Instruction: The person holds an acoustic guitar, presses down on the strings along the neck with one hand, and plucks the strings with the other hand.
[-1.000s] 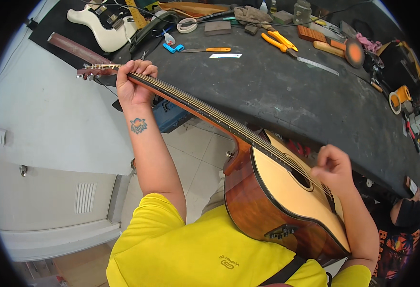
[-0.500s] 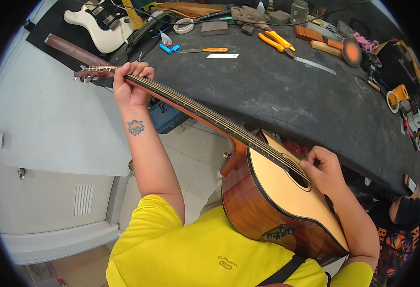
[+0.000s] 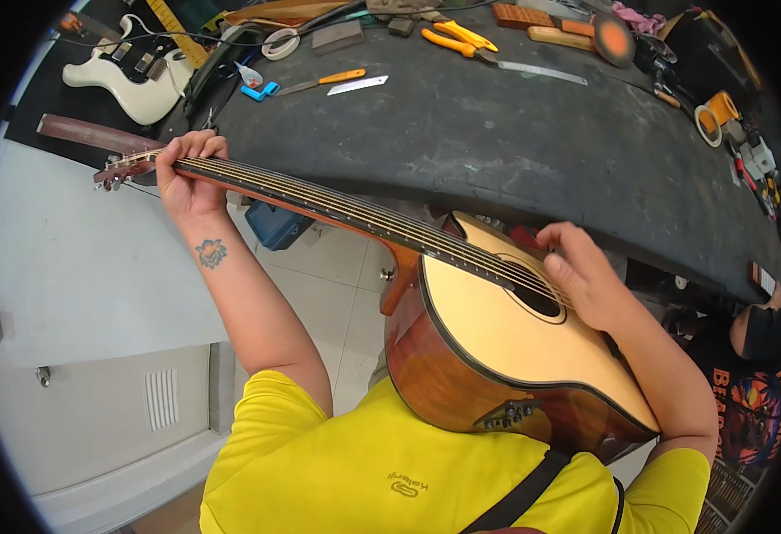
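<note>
In the head view, my left hand (image 3: pixel 195 176) wraps the neck (image 3: pixel 319 216) of an acoustic guitar (image 3: pixel 475 320) by its headstock (image 3: pixel 124 170), while my right hand (image 3: pixel 583 274) hangs loosely curled near the strings (image 3: pixel 382 216) and sound hole (image 3: pixel 537 301); whether its fingertips touch the strings, I cannot tell. The guitar leans against my yellow shirt (image 3: pixel 337 472), its body close to the near edge of the black tabletop (image 3: pixel 426 142), its headstock near the left corner, just beside a dark red bar (image 3: pixel 97 134). A careless turn could, I judge, knock tuners on that bar or chip the body on the edge. Its pale top is bound in black; its reddish-brown sides shine around a dark control panel (image 3: pixel 508 416).
</note>
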`<state>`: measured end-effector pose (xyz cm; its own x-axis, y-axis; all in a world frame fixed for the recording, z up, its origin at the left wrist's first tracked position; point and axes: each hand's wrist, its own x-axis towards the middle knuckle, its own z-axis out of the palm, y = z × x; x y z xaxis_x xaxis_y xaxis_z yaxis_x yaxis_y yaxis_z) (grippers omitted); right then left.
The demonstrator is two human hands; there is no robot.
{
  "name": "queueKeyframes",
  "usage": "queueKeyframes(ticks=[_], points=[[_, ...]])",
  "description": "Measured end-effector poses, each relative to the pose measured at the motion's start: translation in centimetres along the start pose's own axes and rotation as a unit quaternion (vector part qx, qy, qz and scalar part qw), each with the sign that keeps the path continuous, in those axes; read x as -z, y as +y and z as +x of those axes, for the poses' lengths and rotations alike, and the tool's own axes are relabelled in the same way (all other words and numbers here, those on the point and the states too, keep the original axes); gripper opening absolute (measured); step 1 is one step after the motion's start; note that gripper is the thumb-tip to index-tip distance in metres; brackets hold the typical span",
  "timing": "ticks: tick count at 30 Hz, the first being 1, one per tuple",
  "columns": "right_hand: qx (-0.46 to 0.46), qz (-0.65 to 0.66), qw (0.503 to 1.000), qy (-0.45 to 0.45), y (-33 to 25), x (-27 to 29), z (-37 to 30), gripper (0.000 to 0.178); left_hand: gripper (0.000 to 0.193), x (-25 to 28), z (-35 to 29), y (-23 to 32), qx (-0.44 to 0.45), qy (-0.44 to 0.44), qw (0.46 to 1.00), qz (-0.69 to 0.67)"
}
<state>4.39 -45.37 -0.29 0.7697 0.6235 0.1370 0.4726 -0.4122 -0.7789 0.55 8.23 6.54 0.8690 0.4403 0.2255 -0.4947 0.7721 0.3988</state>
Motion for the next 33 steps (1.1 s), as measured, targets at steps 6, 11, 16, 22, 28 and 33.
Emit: queueKeyframes(ticks=[6,11,16,22,28,33], points=[[-0.114,0.037,0.992,-0.040,-1.2,2.1,0.7,0.019,0.025,0.6,0.2,-0.5,0.007,0.008,1.000,-0.003],[-0.021,0.003,0.988,-0.154,-2.4,3.5,0.4,0.028,0.026,0.3,-0.1,0.9,-0.019,0.000,1.000,0.017],[0.098,0.015,0.990,-0.102,-1.8,2.5,0.0,0.035,0.028,0.8,0.3,0.5,-0.002,0.009,1.000,0.006],[0.013,-0.015,0.998,-0.055,0.6,1.6,0.0,0.041,0.029,1.0,0.8,0.3,0.004,0.017,1.000,-0.003],[-0.090,-0.013,0.984,-0.153,-1.5,7.0,-0.1,0.023,0.027,4.0,2.4,2.2,0.010,0.057,0.998,0.021],[0.027,-0.035,0.985,-0.167,-1.9,5.8,0.3,0.026,0.027,4.3,2.3,-1.2,-0.005,-0.107,0.992,-0.059]])
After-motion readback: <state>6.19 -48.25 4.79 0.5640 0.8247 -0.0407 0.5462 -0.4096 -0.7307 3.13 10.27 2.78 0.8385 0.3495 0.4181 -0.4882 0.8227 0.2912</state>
